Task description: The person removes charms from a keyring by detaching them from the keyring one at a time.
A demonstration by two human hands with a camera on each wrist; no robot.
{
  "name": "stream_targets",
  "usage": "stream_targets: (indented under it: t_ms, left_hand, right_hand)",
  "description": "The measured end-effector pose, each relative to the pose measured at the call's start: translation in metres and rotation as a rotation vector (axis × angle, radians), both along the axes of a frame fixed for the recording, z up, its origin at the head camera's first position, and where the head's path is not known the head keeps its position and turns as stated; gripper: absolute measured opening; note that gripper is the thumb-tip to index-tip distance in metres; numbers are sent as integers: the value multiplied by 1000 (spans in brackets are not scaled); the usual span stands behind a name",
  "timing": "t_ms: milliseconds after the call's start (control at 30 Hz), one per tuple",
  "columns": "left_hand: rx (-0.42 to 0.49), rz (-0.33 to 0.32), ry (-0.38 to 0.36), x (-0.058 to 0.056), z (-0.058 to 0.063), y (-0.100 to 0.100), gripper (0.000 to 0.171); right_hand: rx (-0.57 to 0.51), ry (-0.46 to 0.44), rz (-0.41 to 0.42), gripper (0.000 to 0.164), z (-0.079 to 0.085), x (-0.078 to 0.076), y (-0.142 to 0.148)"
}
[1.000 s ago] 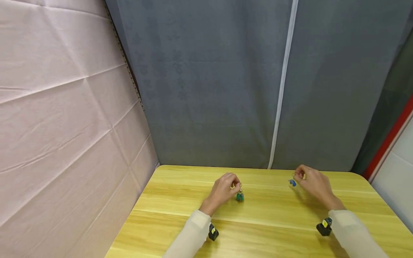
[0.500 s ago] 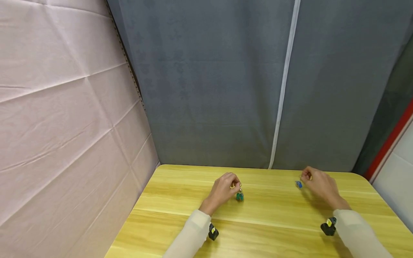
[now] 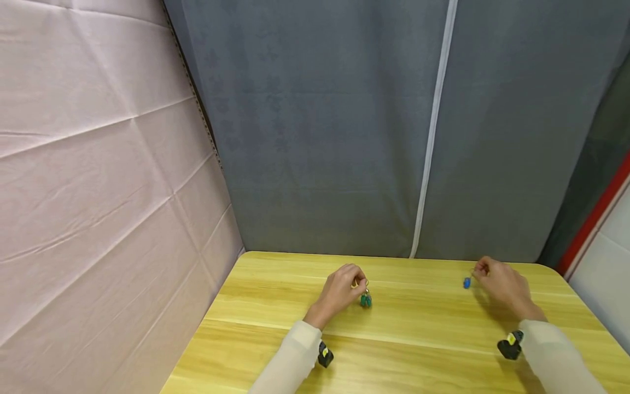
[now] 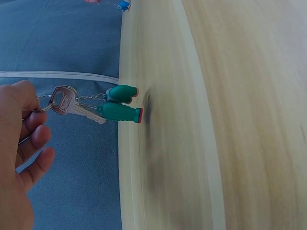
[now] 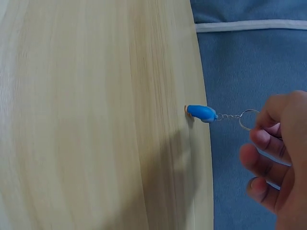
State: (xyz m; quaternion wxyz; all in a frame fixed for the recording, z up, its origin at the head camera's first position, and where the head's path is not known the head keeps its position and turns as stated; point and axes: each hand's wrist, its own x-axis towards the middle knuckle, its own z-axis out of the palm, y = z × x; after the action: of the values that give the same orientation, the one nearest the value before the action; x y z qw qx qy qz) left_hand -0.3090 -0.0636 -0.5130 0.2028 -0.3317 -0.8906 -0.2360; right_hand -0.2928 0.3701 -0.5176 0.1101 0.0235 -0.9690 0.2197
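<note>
Key [image 4: 82, 110], green charms [image 4: 120, 112], blue charm [image 5: 201, 113] apart

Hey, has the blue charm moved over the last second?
Yes. In the head view, the blue charm has moved right, farther from the long white strip.

Key [image 4: 73, 106]: smooth metal.
Left charms [image 4: 119, 112]: plastic-looking, partly ribbed; right charm [image 5: 200, 112]: plastic-looking, smooth; table [image 3: 403, 323]: smooth wood-grain; far curtain [image 3: 320, 137]: matt cloth.

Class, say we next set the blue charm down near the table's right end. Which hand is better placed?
Likely the right hand: it holds the blue charm toward that end. The left hand is farther from there, its grip occupied with the key and green charms.
</note>
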Motion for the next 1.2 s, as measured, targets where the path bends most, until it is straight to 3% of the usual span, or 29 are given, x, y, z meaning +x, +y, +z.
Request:
stream_targets:
  t_ms: [400,900,1200]
  left_hand:
    - [0,-2,5,-1,3,-3,8]
    - [-1,-21,12,-1,3,-2,9]
    - [0,-3,-18,-2,4,-1,7]
  right_hand:
    - [11,-26,-23,22,-1,4,13]
    - [19,-32,-79,21,-16,5,28]
    - [3,-113,-134,29,-25,10,34]
